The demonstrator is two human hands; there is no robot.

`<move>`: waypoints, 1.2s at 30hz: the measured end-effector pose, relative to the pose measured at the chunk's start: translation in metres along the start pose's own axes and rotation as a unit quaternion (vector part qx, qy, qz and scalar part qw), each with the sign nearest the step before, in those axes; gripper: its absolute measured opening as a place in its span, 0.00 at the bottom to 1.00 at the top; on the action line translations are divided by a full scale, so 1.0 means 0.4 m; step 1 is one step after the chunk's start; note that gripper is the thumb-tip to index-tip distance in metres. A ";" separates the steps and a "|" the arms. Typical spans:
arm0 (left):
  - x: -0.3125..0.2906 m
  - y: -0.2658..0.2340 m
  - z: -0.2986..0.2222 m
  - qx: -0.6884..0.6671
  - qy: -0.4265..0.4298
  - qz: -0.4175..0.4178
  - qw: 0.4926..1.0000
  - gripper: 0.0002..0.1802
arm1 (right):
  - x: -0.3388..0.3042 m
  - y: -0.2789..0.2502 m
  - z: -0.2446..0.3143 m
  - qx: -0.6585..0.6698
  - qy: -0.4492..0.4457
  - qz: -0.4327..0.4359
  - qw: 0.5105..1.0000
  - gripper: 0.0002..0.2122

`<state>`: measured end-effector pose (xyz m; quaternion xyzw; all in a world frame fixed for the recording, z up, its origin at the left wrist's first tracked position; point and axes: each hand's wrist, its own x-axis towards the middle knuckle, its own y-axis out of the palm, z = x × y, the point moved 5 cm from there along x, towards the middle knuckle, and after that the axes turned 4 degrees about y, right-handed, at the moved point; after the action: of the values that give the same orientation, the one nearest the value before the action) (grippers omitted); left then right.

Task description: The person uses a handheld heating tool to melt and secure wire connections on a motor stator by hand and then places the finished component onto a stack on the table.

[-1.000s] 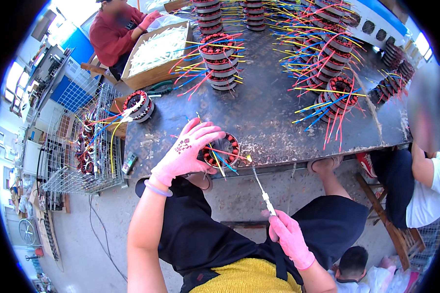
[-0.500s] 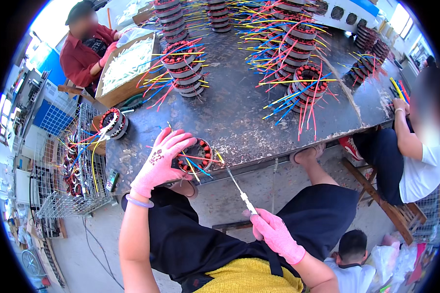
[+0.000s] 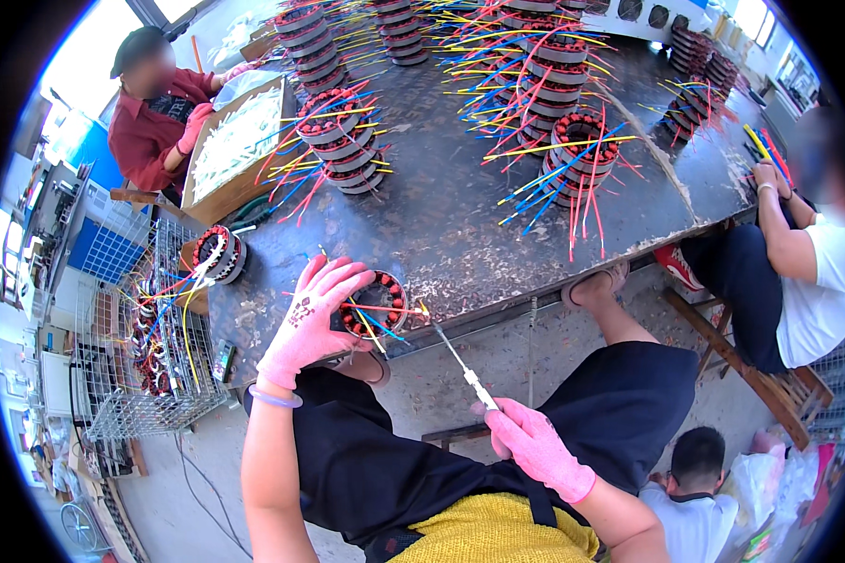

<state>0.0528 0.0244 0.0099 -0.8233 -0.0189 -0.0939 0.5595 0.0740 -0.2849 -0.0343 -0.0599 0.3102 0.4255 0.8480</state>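
Note:
My left hand, in a pink glove, grips the left side of a motor stator at the table's near edge. The ring has red windings inside, with red, blue and yellow wire leads coming off it. Part of it is hidden behind my fingers. My right hand, gloved in pink too, closes around the white handle of a thin metal-shafted tool. Its shaft slants up and left, and the tip lies by the end of a red lead; whether they touch I cannot tell.
Stacks of stators with splayed leads stand across the table. One stator sits at the left corner beside a wire basket. A box of white pieces lies beyond. Co-workers sit left and right; another person is low at lower right.
The whole view has shifted slightly. My left hand keeps its hold on the stator, and the tool tip stays by the red lead.

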 end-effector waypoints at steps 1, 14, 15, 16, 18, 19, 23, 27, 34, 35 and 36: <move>0.000 0.000 0.000 0.000 0.000 0.001 1.000 0.56 | 0.000 0.001 0.002 0.000 0.001 0.000 1.000 0.16; 0.000 0.001 0.003 0.002 -0.003 0.007 1.000 0.55 | 0.005 0.004 -0.006 0.016 -0.003 0.005 1.000 0.16; -0.002 0.000 0.003 0.004 -0.004 0.006 1.000 0.55 | 0.004 0.003 0.001 0.011 -0.002 0.006 1.000 0.16; -0.001 0.001 0.002 0.003 -0.004 0.005 1.000 0.55 | 0.004 0.003 0.005 0.007 -0.001 0.004 1.000 0.17; 0.003 0.003 -0.001 0.003 -0.004 0.004 1.000 0.55 | 0.009 0.001 -0.007 0.023 0.004 0.006 1.000 0.17; 0.002 0.004 -0.001 0.003 -0.004 0.004 1.000 0.55 | 0.010 0.002 -0.009 0.031 0.007 0.008 0.999 0.17; 0.001 0.003 -0.002 0.005 -0.006 0.005 1.000 0.54 | 0.004 -0.002 0.003 -0.017 -0.005 0.005 1.000 0.17; 0.004 0.002 -0.006 0.004 -0.010 0.014 1.000 0.53 | 0.008 -0.004 -0.015 -0.004 -0.019 0.008 1.000 0.18; 0.004 0.002 -0.005 0.005 -0.009 0.018 1.000 0.52 | 0.009 -0.002 -0.006 -0.005 -0.012 0.007 1.000 0.18; 0.003 0.002 -0.005 0.006 -0.009 0.018 1.000 0.52 | 0.008 -0.001 -0.003 -0.008 -0.012 0.009 1.000 0.18; 0.002 0.002 -0.004 0.008 -0.009 0.018 1.000 0.52 | 0.006 -0.001 0.003 -0.012 -0.012 0.010 1.000 0.18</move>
<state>0.0537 0.0224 0.0098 -0.8201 -0.0101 -0.0759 0.5671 0.0760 -0.2832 -0.0347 -0.0616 0.2956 0.4383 0.8466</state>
